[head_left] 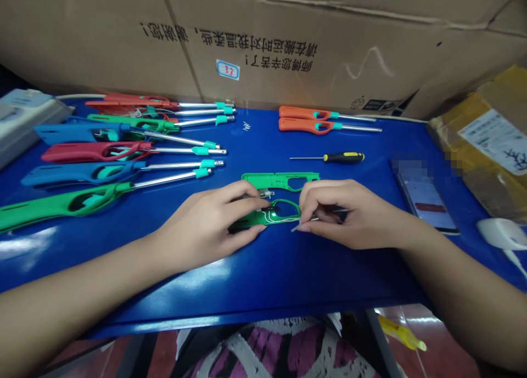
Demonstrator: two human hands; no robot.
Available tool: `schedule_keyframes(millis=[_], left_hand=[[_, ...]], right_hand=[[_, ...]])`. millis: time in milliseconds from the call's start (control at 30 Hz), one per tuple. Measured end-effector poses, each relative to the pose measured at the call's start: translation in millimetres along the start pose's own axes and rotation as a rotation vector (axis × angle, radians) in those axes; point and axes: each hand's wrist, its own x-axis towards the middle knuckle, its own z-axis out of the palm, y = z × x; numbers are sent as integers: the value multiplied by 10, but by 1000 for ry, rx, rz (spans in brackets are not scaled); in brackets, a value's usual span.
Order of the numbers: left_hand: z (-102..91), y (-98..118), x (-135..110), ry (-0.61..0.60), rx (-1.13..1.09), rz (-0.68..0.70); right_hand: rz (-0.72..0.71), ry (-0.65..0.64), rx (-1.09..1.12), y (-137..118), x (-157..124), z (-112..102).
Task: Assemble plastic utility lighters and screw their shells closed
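item: green lighter shell half (256,219), on the blue table (247,290), left end hidden under the left hand (209,219) clasping it. item: white wires (285,220), pinched by the right hand (349,213); their far ends i cannot make out. item: long-nosed green lighter (53,204), cut off at my feed's left edge.

Smooth, glossy table (263,290); matt cardboard box (263,43) at twelve o'clock; shiny metal lighter tubes (175,150) at ten; smooth plastic casing (257,219) near the dial's centre.
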Motion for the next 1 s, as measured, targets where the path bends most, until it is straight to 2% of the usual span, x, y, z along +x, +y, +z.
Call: schedule_keyframes(millis=[100,267,533,1000], left_hand=[[-7,2,-2,-8,0,-3],[-15,7,7,3,4,5],[-7,5,13,-7,-8,-10],[-6,-11,9,-24,-36,-26]], right_hand=[[15,-9,-10,-11,6,-6],[44,-103,-218,-25,6,-33],[139,-119,-438,-13,-146,-266],[151,-102,-409,63,-118,-237]])
